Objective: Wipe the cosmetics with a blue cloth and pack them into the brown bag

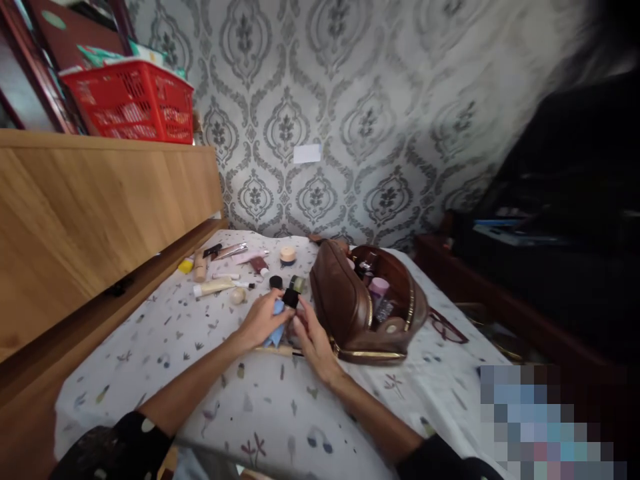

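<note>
A small bottle with a black cap is between my two hands. My left hand is closed around its left side, with a light-blue cloth under the fingers. My right hand presses its fingertips against the bottle's lower right side. The bottle's body is mostly hidden by my fingers. Just beyond stand a dark-lidded jar and a greenish jar. A brown cosmetic bag lies unzipped close to my right hand, with a pink-capped container and other cosmetics inside.
Cosmetics lie on the patterned tablecloth at the back left, including a cream tube, a maroon tube and a peach-lidded jar. Dark-red glasses rest right of the bag. A red basket stands on the wooden cabinet.
</note>
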